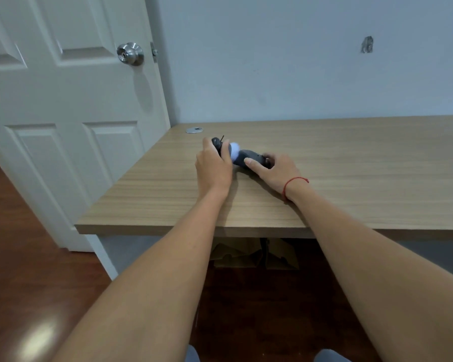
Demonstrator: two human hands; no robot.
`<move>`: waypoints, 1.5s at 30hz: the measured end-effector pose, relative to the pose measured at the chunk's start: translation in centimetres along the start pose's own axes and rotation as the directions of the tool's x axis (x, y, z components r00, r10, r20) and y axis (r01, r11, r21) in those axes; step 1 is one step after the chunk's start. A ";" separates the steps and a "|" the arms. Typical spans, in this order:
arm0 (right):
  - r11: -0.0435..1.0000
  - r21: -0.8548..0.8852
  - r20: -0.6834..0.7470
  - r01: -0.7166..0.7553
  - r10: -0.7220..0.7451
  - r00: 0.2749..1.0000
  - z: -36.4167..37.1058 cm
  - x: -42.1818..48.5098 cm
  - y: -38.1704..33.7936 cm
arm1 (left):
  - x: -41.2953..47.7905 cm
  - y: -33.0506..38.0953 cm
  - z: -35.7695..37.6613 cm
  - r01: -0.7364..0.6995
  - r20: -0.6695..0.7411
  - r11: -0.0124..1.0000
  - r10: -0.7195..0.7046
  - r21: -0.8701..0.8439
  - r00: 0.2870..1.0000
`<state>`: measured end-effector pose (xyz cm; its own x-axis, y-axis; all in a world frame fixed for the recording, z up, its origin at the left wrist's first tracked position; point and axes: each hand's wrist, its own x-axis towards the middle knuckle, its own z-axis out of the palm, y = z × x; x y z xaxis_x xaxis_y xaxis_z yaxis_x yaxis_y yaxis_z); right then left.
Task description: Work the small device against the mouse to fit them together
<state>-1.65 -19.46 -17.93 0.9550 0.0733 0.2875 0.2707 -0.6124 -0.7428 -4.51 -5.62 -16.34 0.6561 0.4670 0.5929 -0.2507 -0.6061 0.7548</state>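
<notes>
A small dark grey device (251, 158) with a white rounded middle part (235, 152) lies on the wooden desk (351, 165). My left hand (213, 168) grips its dark left end, where a thin black stem sticks up. My right hand (275, 172) holds the device's dark right end, with the thumb laid along its side. A red string bracelet (292, 182) circles my right wrist. The fingers cover much of the device, so its exact shape is unclear.
A silver cable grommet (194, 130) sits at the desk's back left corner. A white panelled door (63, 100) with a metal knob (130, 53) stands left of the desk. Folded cardboard (254, 253) lies under the desk on the dark wood floor.
</notes>
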 end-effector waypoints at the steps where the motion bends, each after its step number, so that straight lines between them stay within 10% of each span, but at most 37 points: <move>1: 1.000 -0.008 0.016 -0.004 0.004 1.000 0.0 0.0 0.0 | 0.0 0.2 -0.1 -0.014 -0.005 0.998 0.014 -0.063 1.000; 10: 0.999 0.013 0.100 -0.049 0.048 0.994 0.0 -0.2 -0.2 | 0.1 -0.6 0.1 0.083 0.071 0.985 -0.095 0.149 0.993; 16: 0.994 0.109 0.087 0.026 -0.035 0.996 -0.5 0.1 0.2 | -0.3 0.8 -0.2 -0.052 0.042 0.986 0.059 -0.158 0.997; 23: 0.987 0.139 0.100 0.078 -0.092 0.991 -0.7 -0.3 0.1 | -0.2 -0.2 -0.2 0.099 0.028 0.982 -0.105 0.160 0.994; 33: 0.991 0.122 0.101 0.062 -0.074 0.992 -0.9 -0.6 -0.1 | -0.4 0.8 -0.4 -0.075 -0.029 0.983 0.071 -0.168 0.997; 45: 0.996 0.045 0.004 -0.079 0.079 0.997 -0.5 -0.7 -0.4 | -0.6 0.3 0.0 -0.055 0.149 0.965 0.017 0.255 0.989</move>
<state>-2.52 -19.68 -17.56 0.9739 0.0282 0.2254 0.1996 -0.5798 -0.7899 -5.00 -6.07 -16.52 0.7503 0.3554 0.5574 -0.0970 -0.7749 0.6246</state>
